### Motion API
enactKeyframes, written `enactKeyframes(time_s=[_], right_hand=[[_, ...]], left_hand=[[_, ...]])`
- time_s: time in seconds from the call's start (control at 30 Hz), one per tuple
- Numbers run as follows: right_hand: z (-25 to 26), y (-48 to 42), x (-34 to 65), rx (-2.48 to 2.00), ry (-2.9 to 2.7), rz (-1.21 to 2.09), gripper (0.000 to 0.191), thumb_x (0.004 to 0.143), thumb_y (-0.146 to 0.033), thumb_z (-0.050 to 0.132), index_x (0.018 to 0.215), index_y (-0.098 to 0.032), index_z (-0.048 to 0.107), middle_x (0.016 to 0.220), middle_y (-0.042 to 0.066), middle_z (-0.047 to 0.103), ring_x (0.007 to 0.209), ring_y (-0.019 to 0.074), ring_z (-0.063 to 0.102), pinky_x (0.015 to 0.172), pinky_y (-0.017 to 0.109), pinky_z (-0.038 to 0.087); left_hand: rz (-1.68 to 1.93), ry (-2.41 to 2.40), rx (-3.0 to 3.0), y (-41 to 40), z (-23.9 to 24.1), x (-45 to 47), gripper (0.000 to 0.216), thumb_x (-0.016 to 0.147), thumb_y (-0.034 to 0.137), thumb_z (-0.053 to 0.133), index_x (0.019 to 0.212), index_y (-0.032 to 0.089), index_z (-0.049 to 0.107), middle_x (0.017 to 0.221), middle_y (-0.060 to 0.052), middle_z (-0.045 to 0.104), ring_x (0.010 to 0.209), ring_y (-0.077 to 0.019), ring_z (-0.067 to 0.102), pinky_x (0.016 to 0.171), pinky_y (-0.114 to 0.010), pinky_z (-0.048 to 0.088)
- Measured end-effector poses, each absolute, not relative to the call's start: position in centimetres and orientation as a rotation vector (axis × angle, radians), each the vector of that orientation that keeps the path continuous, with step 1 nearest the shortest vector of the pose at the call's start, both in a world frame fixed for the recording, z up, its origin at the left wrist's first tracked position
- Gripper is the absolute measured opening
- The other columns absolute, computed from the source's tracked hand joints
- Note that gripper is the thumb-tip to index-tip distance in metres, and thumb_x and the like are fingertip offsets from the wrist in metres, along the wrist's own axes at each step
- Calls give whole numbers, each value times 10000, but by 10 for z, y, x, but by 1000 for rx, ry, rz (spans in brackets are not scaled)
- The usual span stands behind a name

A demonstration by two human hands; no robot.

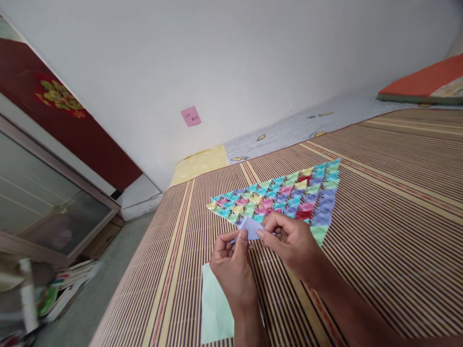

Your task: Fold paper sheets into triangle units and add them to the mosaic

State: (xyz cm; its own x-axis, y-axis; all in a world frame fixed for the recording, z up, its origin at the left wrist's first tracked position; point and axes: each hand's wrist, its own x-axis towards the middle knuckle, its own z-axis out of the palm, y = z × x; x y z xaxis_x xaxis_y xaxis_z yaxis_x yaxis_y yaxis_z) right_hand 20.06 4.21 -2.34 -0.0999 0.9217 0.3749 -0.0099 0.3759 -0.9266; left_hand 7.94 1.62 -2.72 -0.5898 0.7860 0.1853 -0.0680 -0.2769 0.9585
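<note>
Between my two hands is a folded piece of lilac paper (250, 228), shaped roughly like a triangle with its point upward. My left hand (233, 260) pinches its left side between thumb and fingers. On the other side, the thumb and fingers of my right hand (289, 238) grip its right edge. Just beyond lie many small folded paper pieces (285, 190) in blue, green, pink, yellow, purple and red, set out in rows as a large triangle. A pale green paper sheet (216, 306) with creases lies partly under my left wrist.
A striped bamboo mat (162, 270) covers the bed. Along the white wall lie a yellow cloth (198, 164) and a patterned sheet (275, 137). Folded orange bedding (427, 77) sits at far right. A pink note (191, 116) is on the wall; papers (68, 289) lie on the floor at left.
</note>
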Motion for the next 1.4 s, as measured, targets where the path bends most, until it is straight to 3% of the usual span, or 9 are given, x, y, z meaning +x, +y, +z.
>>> enactKeyframes(time_s=[0.47,0.57,0.7,0.83,0.93,1.2,1.4], right_hand=[[-26,40,196,-910,-1411,968,262,911,-327,641,701,-224,524,590,-29,536,542,137,491,512,258,397],[-27,42,196,-922,-1407,907,221,894,-298,648,722,-223,532,619,-30,527,557,135,497,530,256,411],[-26,44,201,-873,-1434,921,88,858,-235,658,855,-218,573,743,-5,622,683,161,614,619,259,480],[-21,44,210,-842,-1557,1040,203,851,-204,657,1044,-228,599,728,-30,636,634,146,601,580,245,456],[-17,43,216,-848,-1620,1053,230,852,-197,660,1075,-233,617,699,-45,614,617,138,578,577,244,447],[-16,52,238,-894,-1357,847,144,877,-255,671,1012,-214,642,733,1,656,669,161,618,622,272,483],[-17,53,238,-887,-1610,1064,223,914,-363,642,777,-188,653,685,-10,581,622,132,512,564,256,402]], left_hand=[[1972,1429,896,13,-23,85,233,740,319,851,769,168,676,666,11,679,616,-118,640,609,-211,515],[1936,1375,886,13,-23,81,270,745,302,853,879,184,651,718,14,696,666,-130,668,646,-220,521],[1729,1241,927,14,-23,71,385,736,272,863,1055,186,667,783,4,724,745,-143,685,725,-242,529],[1553,1089,927,16,-25,64,270,713,265,873,915,154,732,820,-29,741,773,-146,670,761,-249,516],[1483,1009,913,16,-26,65,198,730,280,862,800,141,740,748,-23,719,700,-123,627,715,-231,493],[1498,997,733,15,-22,68,272,624,275,924,699,139,702,647,2,689,583,-94,593,612,-199,477],[1474,957,713,17,-21,74,276,638,294,919,689,133,701,633,-2,691,577,-87,590,608,-190,468]])
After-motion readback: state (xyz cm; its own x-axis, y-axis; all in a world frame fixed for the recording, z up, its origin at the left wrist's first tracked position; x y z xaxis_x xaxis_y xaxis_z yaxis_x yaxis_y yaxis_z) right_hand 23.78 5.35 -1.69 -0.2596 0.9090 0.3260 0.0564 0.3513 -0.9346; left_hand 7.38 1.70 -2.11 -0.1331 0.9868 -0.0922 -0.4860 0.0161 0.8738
